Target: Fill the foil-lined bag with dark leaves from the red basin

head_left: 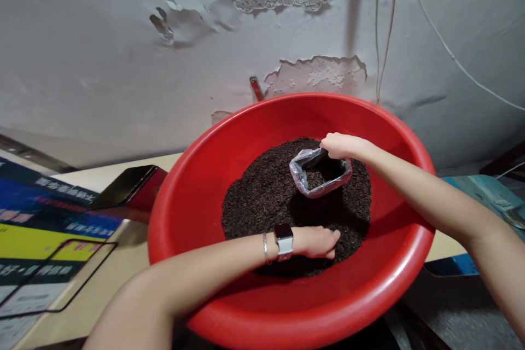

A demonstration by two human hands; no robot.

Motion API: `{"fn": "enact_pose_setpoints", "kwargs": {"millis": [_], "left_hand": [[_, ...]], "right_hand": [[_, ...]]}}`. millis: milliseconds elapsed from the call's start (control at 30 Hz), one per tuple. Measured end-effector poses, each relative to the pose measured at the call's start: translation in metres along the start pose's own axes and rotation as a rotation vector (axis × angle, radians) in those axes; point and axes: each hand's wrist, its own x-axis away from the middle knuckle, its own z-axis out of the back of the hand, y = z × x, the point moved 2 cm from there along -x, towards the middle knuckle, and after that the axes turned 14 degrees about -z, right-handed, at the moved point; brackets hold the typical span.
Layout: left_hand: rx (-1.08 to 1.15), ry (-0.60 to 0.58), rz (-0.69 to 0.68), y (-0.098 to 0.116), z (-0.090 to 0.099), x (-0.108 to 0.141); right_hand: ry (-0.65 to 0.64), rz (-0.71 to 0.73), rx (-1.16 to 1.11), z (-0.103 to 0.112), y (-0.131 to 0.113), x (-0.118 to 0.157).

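Note:
A wide red plastic basin (192, 197) holds a heap of dark brown loose bits (258, 191) that look like dry tea leaves. My right hand (340, 145) grips the far rim of a small container lined with a clear plastic bag (321, 188). This container is held over the heap, mouth up and tilted toward me, with some of the same dark bits inside. My left hand (319, 241), below a watch (284, 240) and a bracelet, is closed low at the near side of the heap. Its fingertips are hidden, so what it holds cannot be made out.
The basin stands on a pale tabletop (98, 284) against a peeling wall (123, 65). Left of it are a dark red box (135, 188), a printed board (36, 229) and a thin black frame (88, 279). Cords (388, 38) hang behind at right.

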Motion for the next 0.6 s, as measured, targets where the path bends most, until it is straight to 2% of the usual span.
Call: {"fn": "enact_pose_setpoints", "kwargs": {"millis": [167,233,333,400,433,500,600], "left_hand": [[0.079,0.401,-0.124,0.005,0.043,0.016],[0.098,0.576,-0.133,0.006,0.058,0.023],[0.077,0.881,-0.06,-0.002,0.075,0.035],[0.008,1.029,0.041,-0.014,0.082,0.042],[-0.044,1.056,0.091,-0.02,0.085,0.046],[-0.153,1.034,0.151,-0.029,0.089,0.051],[-0.304,1.0,0.168,-0.028,0.095,0.056]], "right_hand": [[0.018,0.008,0.013,0.0,0.0,-0.001],[0.024,0.004,0.012,0.0,0.0,-0.002],[0.025,0.008,0.015,0.0,-0.001,-0.003],[0.017,0.007,0.027,0.0,-0.002,-0.003],[0.013,0.007,0.034,0.0,-0.002,-0.003],[0.014,0.009,0.047,-0.001,-0.002,-0.004],[0.03,0.015,0.052,-0.003,-0.001,-0.007]]}}
